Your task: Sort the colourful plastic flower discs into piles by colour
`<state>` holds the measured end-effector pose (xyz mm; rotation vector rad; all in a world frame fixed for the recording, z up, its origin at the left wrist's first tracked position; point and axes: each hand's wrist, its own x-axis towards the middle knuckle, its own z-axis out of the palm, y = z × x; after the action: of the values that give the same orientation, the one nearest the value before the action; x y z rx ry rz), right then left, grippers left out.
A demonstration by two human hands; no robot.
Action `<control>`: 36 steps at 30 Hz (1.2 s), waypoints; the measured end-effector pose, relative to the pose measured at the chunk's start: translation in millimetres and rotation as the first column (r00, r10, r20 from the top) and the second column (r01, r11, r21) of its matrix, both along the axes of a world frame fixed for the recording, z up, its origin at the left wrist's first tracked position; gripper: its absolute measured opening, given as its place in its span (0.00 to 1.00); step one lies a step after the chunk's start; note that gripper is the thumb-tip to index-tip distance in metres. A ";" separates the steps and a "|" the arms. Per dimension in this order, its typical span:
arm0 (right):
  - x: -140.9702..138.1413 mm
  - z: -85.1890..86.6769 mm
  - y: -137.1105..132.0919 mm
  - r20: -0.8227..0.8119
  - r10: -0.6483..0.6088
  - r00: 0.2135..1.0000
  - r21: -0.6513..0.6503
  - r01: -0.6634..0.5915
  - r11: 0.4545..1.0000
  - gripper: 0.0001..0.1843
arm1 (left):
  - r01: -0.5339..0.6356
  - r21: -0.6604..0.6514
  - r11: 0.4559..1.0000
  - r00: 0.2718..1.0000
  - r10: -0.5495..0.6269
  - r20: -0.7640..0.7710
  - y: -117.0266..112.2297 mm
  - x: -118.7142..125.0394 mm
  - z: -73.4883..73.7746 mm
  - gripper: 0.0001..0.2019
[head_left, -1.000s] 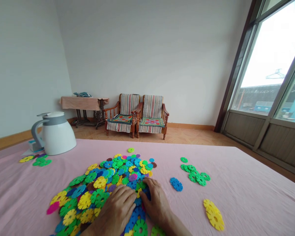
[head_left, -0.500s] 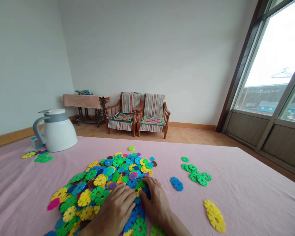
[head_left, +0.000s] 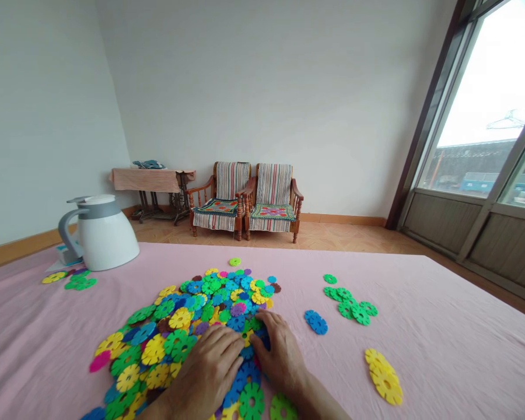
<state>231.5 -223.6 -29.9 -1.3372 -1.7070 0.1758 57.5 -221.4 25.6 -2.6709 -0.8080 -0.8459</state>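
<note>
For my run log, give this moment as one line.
left hand, right hand: on disc pile | green group, blue group, yellow group: apart, right

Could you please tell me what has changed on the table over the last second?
Hardly anything. The left hand and the right hand stay on the pile of coloured plastic discs, fingertips almost meeting; whether they pinch a disc is hidden. Only the view has shifted slightly. The green discs, blue discs, yellow discs and white jug lie as before.
</note>
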 end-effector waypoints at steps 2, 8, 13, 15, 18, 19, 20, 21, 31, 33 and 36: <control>0.2 -0.5 -0.2 0.001 0.001 1.000 -0.011 -0.001 1.000 0.16 | 0.006 -0.013 1.000 1.000 -0.007 -0.013 -0.2 -0.4 -0.6 0.11; 1.2 -2.5 0.2 0.011 0.005 1.000 -0.024 -0.005 1.000 0.17 | 0.008 -0.028 1.000 1.000 -0.008 0.000 -1.5 -1.3 -0.7 0.11; 2.1 -1.8 0.9 0.025 0.011 1.000 -0.047 -0.010 0.999 0.17 | 0.010 -0.036 0.999 1.000 -0.010 0.004 -2.8 -1.1 1.3 0.11; 1.8 -1.9 1.2 0.024 0.014 1.000 -0.053 -0.012 0.999 0.18 | 0.013 -0.027 1.000 1.000 -0.013 -0.003 -3.0 -0.8 2.0 0.11; 1.2 -3.5 1.6 0.025 0.012 1.000 -0.041 -0.011 0.999 0.18 | 0.008 -0.022 1.000 1.000 -0.008 -0.003 -2.8 -0.5 2.5 0.11; 1.1 -4.3 1.7 0.025 0.011 1.000 -0.030 -0.010 0.999 0.18 | 0.006 -0.021 1.000 1.000 -0.006 0.003 -2.7 -0.6 2.5 0.10; 1.1 -5.4 1.8 0.025 0.009 1.000 -0.018 -0.008 1.000 0.18 | 0.005 -0.017 1.000 1.000 -0.005 0.008 -2.5 -0.8 2.4 0.10; 1.3 -6.5 2.0 0.024 0.008 1.000 -0.006 -0.007 1.000 0.18 | 0.006 -0.014 1.000 1.000 -0.005 0.014 -2.3 -1.2 2.2 0.10; 3.5 -10.0 5.2 0.009 0.005 1.000 0.040 -0.005 0.999 0.18 | 0.002 0.018 1.000 1.000 -0.002 0.003 -1.5 -0.8 0.6 0.09; 3.1 -8.5 4.7 0.012 0.009 1.000 0.037 -0.009 0.999 0.18 | -0.002 0.023 1.000 1.000 0.003 -0.020 -1.0 -0.6 0.4 0.08; 2.8 -8.2 3.6 0.011 0.004 1.000 0.035 -0.005 0.999 0.18 | -0.006 0.044 0.999 0.998 0.009 -0.063 0.4 -1.3 -0.4 0.09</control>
<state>234.3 -219.9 -38.1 -1.3110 -1.7151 0.1405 56.2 -220.9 25.3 -2.6401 -0.7754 -0.7643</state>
